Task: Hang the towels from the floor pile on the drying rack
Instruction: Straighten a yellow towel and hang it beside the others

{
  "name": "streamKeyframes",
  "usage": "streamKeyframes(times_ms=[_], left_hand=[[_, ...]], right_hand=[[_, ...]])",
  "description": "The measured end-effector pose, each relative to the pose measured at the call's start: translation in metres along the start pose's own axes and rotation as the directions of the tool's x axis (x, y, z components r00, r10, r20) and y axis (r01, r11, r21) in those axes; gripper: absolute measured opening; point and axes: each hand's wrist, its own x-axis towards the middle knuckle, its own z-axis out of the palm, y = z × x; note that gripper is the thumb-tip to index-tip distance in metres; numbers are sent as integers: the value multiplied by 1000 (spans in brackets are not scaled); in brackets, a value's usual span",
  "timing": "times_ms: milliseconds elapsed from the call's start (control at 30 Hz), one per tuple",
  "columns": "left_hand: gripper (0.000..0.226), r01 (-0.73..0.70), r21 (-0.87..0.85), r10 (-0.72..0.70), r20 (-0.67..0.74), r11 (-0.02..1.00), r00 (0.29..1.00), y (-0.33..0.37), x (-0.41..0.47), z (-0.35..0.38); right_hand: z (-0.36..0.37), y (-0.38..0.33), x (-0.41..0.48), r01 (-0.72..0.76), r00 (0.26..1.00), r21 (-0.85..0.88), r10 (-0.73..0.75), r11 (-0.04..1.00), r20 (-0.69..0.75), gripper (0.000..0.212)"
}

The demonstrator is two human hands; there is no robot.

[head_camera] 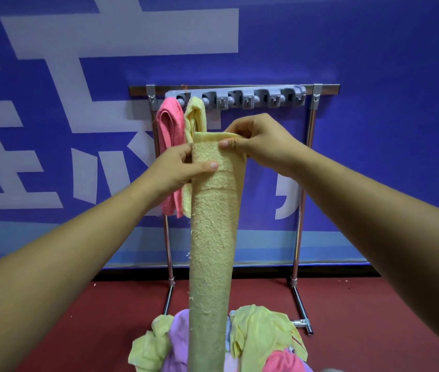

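Head view, looking forward and down. Both hands hold one yellow towel (213,237), folded into a long narrow strip that hangs straight down in front of the drying rack (312,146).

Left hand (175,167): grips the towel's left edge a little below its top, thumb laid across the front face, fingers behind the cloth.

Right hand (261,146): pinches the folded top edge at its right corner, thumb in front, fingers curled over the fold.

The held towel's lower end reaches down to the floor pile (261,334); whether it touches the pile cannot be told. The pile lies on the red floor (374,318) between the rack's feet and shows crumpled yellow, lilac and pink cloth.

The rack is a metal frame standing against the blue wall (374,49), with a grey hook strip (239,99) fixed along its top bar. Two towels hang at the strip's left end: a pink towel (168,130) outermost, and a pale yellow towel (195,116) just beside it, the two touching. The held towel's top sits in front of and below these, partly covering them.
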Motion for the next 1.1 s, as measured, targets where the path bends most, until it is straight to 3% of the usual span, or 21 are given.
streamKeyframes(times_ms=[133,300,400,633,767,833,933,1100], left_hand=[[48,135,12,-135,104,991,985,-49,-20,9],[36,291,-54,-281,140,955,949,-122,-49,37],[45,338,-15,-330,181,941,927,-152,-60,50],[24,359,-20,-355,110,933,928,-159,-53,33],[61,316,-105,-309,79,943,948,-137,-43,-5],[69,307,-170,-294,97,937,951,-123,-36,-22],[75,295,-205,-280,100,933,955,-91,-25,-41],[75,273,-239,-247,134,932,960,-46,-6,-48]], right_hand=[[-1,-5,4,12,999,-4,-12,1000,-37,19],[6,-7,7,-3,998,0,3,1000,-64,16],[9,-5,9,-35,995,34,38,999,-93,13],[-10,16,11,-135,943,82,153,988,-294,11],[-26,53,9,-266,843,159,310,951,-441,14],[-27,74,5,-342,793,190,391,920,-467,12],[-15,103,-11,-516,746,163,534,841,-397,8],[23,136,-36,-767,634,71,771,637,-65,29]])
